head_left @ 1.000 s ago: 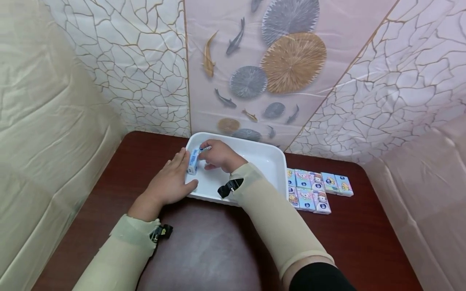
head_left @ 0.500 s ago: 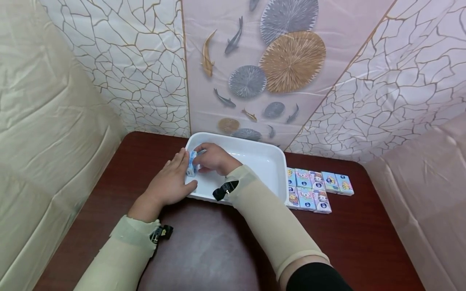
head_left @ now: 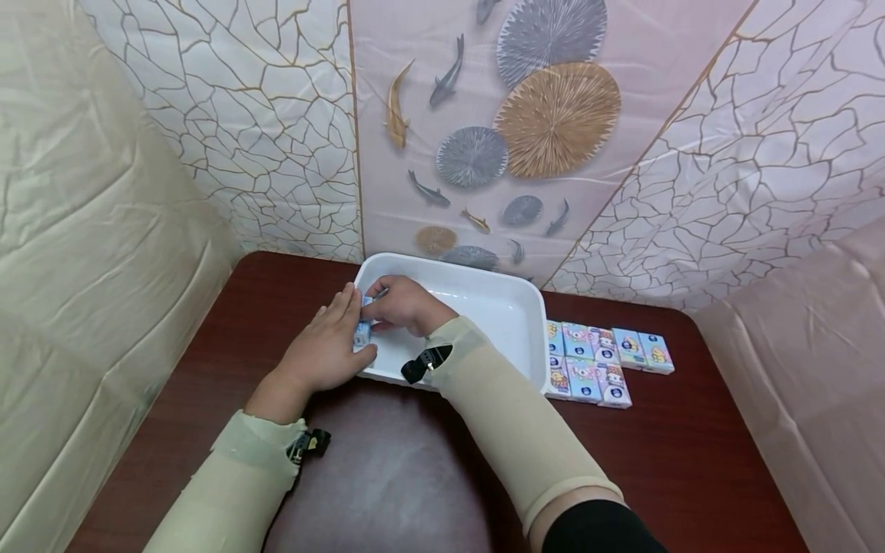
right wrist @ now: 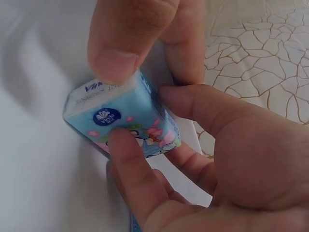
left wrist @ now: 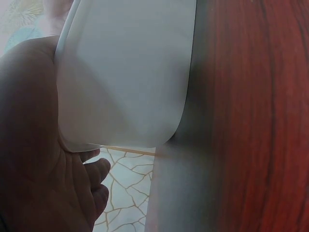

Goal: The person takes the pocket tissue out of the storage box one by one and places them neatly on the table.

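Observation:
In the right wrist view, a small light-blue Vinda tissue pack (right wrist: 104,128) with cartoon print is held in the fingers of my right hand (head_left: 401,301). In the head view it sits against the tray's left wall, partly covered by both hands. My left hand (head_left: 321,342) lies along the left rim of the white tray (head_left: 452,269), fingers straight and thumb extended at the near corner. At the top of the right wrist view, a thumb (right wrist: 116,63) overlaps the pack's white end. A blue sliver (right wrist: 135,222) shows at the bottom edge; I cannot tell what it is.
Several printed tissue packs (head_left: 584,376) lie in rows right of the tray on the dark red-brown table (head_left: 677,453). Patterned cloth walls (head_left: 290,153) enclose the back and sides. A brown padded surface (head_left: 380,461) lies in front of the tray.
My right hand has shifted slightly left and toward me, bringing the tissue pack closer to the tray's near-left corner. The left hand has stayed in place on the rim.

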A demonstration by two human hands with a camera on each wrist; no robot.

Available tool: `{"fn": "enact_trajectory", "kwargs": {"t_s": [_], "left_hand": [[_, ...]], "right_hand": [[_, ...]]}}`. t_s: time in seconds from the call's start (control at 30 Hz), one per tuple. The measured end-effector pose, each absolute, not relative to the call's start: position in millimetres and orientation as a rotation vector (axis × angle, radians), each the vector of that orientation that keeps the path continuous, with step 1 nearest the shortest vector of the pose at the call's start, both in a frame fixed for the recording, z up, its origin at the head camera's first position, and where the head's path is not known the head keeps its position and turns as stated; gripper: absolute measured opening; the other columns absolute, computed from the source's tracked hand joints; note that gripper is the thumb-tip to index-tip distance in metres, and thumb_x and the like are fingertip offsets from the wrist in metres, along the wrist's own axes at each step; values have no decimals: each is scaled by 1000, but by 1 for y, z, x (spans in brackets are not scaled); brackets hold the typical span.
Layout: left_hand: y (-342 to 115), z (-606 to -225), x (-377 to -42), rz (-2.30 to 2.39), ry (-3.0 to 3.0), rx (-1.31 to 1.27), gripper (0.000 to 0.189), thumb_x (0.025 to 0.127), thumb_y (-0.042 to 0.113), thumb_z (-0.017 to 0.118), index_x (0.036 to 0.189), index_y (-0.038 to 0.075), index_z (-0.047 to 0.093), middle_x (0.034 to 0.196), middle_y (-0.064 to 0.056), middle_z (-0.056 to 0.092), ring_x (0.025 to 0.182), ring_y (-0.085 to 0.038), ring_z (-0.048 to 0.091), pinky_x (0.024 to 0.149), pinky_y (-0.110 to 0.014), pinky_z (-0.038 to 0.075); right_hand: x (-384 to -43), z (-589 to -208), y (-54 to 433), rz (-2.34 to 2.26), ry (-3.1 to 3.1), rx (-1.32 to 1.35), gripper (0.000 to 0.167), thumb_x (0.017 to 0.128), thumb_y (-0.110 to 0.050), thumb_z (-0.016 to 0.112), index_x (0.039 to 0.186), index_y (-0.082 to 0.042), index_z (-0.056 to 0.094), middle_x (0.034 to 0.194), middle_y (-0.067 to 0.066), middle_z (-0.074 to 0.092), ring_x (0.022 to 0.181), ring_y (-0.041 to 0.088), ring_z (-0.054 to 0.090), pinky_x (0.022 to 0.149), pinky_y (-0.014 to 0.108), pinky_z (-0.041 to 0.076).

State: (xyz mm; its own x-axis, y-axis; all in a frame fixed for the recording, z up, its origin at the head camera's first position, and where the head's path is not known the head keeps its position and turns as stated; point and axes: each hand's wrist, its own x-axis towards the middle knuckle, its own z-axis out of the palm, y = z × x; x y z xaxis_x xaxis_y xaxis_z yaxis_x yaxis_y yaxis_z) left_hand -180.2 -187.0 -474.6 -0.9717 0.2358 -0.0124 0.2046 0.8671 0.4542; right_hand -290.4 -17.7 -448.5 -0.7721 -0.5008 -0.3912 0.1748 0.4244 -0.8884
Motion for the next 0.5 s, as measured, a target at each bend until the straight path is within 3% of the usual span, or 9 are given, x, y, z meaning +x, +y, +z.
{"fn": "enact_trajectory", "kwargs": {"t_s": [0.23,0.5], "left_hand": [[-187,-475,-180,711,2964,341,102,107,47,60,179,-1,7,190,-19,1,178,-38,10,143,-62,17],[-188,-475,-180,729,2964,351,100,107,45,60,179,-1,7,190,-19,2,177,-39,10,143,-62,16]], "right_hand": [[-292,-451,-16,-1362,2080,-283,19,96,-7,86,101,-5,67,103,5,68,92,18,74,102,48,68],[-291,-451,-15,-1281,2079,-286,16,97,-7,86,104,-6,72,103,6,72,89,20,77,87,34,69]]}}
